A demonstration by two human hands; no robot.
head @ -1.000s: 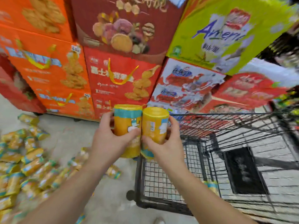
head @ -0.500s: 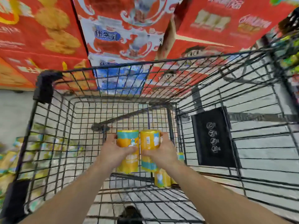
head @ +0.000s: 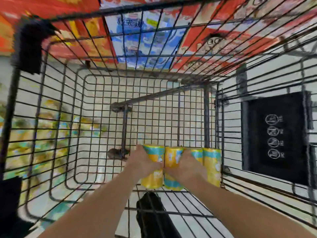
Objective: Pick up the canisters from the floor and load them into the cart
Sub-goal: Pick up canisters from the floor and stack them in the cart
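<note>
— Stacked red cartons (head: 75, 40) make the backdrop, then?

— Yes, with a blue-and-white carton (head: 145, 43) between them, all seen through the far wire wall of the cart (head: 51, 107). Pale floor (head: 103, 138) shows through the mesh base.

— Where are the canisters being loaded?

— Low inside the basket, towards its near right side. The left grip (head: 145, 164) is wrapped round one yellow-and-teal canister (head: 153, 180), and the right grip (head: 189, 167) is wrapped round a second canister (head: 172, 183). Both tubes are upright and touch side by side, with the knuckles meeting in front of them. Whether their bottoms rest on the mesh I cannot tell.

— Anything beside them?

— Two more of the same kind stand upright just right of the right grip. The corner canister (head: 212, 167) is close against the right wire wall. The half-hidden canister (head: 197, 154) sits partly behind the fingers.

— What crowds that spot?

— The right wall, which carries a black plaque (head: 274, 138) with four round white icons. A frame bar (head: 154, 97) and a caster (head: 116, 153) show beneath the mesh, left of the left grip. A black corner bumper (head: 28, 47) sits on the rim at upper left. A dark shape (head: 151, 213) lies under the near edge, too blurred to name.

— And outside the basket?

— Through the left wall, a blurred yellow-and-teal heap of canisters (head: 42, 134) lies on the floor.
</note>
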